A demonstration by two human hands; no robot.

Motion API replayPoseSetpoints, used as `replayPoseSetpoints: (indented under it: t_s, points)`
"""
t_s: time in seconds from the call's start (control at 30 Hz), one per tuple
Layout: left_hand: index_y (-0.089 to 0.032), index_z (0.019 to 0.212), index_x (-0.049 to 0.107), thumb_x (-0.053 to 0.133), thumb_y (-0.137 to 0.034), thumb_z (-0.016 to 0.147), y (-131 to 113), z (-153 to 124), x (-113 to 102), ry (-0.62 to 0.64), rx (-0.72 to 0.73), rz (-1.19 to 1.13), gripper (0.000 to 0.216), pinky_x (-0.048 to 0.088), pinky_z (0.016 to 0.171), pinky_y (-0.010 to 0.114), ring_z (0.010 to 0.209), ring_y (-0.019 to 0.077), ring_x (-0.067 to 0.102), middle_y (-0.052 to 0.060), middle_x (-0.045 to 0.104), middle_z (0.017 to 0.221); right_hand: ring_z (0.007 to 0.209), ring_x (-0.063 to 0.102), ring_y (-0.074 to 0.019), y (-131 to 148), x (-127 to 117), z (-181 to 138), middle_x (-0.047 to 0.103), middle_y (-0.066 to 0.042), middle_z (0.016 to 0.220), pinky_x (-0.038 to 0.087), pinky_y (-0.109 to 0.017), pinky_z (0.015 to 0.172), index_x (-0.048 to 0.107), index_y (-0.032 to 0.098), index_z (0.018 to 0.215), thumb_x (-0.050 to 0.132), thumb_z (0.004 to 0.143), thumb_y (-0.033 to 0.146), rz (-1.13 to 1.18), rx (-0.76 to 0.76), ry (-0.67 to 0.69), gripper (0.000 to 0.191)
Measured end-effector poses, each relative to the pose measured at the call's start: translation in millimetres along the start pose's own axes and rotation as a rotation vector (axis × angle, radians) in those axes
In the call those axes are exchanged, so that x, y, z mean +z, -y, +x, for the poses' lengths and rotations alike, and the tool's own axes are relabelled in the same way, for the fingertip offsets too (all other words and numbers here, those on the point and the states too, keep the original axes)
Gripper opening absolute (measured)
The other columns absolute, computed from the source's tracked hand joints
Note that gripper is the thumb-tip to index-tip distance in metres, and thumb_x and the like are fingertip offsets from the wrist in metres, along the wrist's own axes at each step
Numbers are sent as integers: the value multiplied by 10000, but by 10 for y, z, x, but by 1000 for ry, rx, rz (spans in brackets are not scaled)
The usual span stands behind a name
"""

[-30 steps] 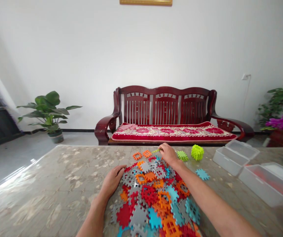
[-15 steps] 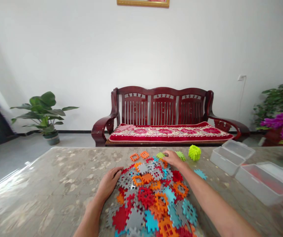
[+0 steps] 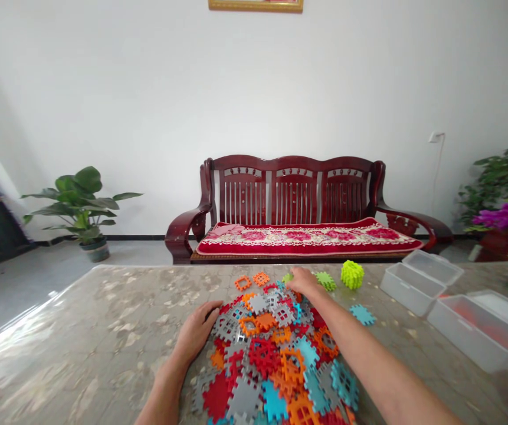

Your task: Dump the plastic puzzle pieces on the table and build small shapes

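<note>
A large heap of interlocking plastic tiles [image 3: 265,354] in red, orange, grey and blue lies on the table between my forearms. My left hand [image 3: 200,326] rests against the heap's left edge, thumb and fingers apart and holding nothing. At the heap's far end, my right hand [image 3: 303,281] reaches down by a light green tile [image 3: 287,277], partly covering it. Its fingertips are mostly hidden, so whether it grips a tile does not show. Just right of that hand lie green tiles [image 3: 325,281], then a lime green cube [image 3: 351,275] built of tiles.
Two orange tiles [image 3: 261,278] lie beyond the heap, and a blue tile [image 3: 362,314] sits right of my right forearm. Clear plastic boxes [image 3: 475,336] stand at the right, the nearer holding something red. A wooden bench [image 3: 295,192] is behind the table [image 3: 103,330].
My right hand has shifted slightly left, covering more of the light green tile. My left hand stays at the heap's edge. The view has turned slightly.
</note>
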State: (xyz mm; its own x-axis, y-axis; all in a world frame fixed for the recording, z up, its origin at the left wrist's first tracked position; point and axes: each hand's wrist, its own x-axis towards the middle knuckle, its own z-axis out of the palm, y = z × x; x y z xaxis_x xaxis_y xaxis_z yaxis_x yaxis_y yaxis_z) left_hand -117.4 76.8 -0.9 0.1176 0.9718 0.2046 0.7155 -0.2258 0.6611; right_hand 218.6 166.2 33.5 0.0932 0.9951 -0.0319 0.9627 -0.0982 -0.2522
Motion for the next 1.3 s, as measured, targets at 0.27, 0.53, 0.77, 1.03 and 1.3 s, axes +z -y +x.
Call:
replayPoseSetpoints:
  t_s: [0.27,0.53,0.77,1.03,1.3]
  points:
    - [-215,1106,701,415,-422,868,-13,-1,-11,-1,-1,-4,425,454,1038,377,1122,238,630,51,719,1172,1084,651,-296,120,-91,-82,703,-131,1164,496,-322,806,696,222,1058,733,663,274,-50,8,30,400]
    - [-218,1107,702,415,-426,871,21,11,7,-9,17,-2,426,463,1024,355,1109,229,639,48,720,1165,1066,660,-275,140,-126,-120,709,-141,1141,492,-316,828,686,194,1086,632,755,208,-79,17,17,336]
    - [-211,1119,696,416,-420,871,23,10,3,2,9,-9,429,457,1030,379,1119,238,630,53,717,1171,1067,660,-286,158,-117,-125,715,-152,1121,495,-321,837,711,193,1048,630,741,159,-103,4,15,319]
    - [-227,1096,705,425,-418,865,19,14,5,-5,13,-9,410,466,1015,365,1100,232,640,44,725,1153,1055,670,-297,123,-88,-106,723,-161,1100,513,-334,823,718,205,1069,658,734,224,-99,27,1,341]
    - [-232,1094,709,414,-427,878,36,14,2,2,29,4,414,473,1003,369,1092,236,645,47,725,1147,1100,653,-317,183,-131,-127,707,-184,1139,525,-354,836,711,182,1104,668,698,183,-100,36,31,409]
